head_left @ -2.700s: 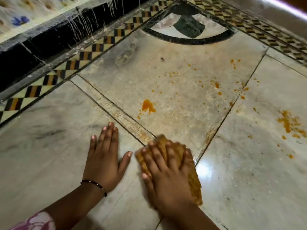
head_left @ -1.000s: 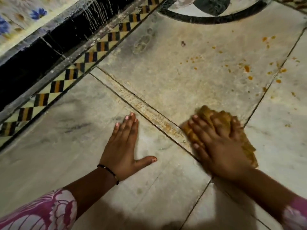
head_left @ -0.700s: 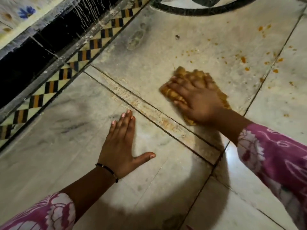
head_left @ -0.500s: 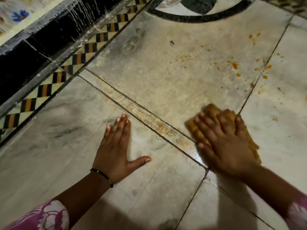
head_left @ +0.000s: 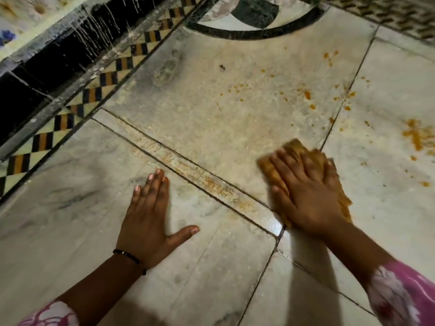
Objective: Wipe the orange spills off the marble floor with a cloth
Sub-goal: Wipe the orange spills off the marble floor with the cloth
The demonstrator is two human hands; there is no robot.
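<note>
A: Where is the cloth at this moment?

B: Flat on the floor, pinned under the right hand, at about 4 o'clock in the view. It straddles the seam where 2 slabs meet. Only its far edge and right side show past the hand.

A: And the fingers?

B: The right fingers are straight and slightly spread, pressing down on the cloth, pointing toward 11 o'clock. Nothing is curled or pinched. The left hand lies flat at 7 o'clock, fingers together, thumb stuck out to the side, bracing on bare marble.

A: Which way do the spills lie from that cloth?

B: 2 ways. The small drops are scattered straight ahead at 12 to 1 o'clock from the fingertips, on the far slab. The bigger smear sits at 2 o'clock, near the right edge of the view, across the seam.

A: So which hand takes them?

B: The right, I'd say. It already has the cloth, and both patches lie on its side; the left is well apart from either. The cloth's long axis runs roughly 11 to 5, so a push forward meets the drops, while the smear calls for a sweep to the right.
</note>
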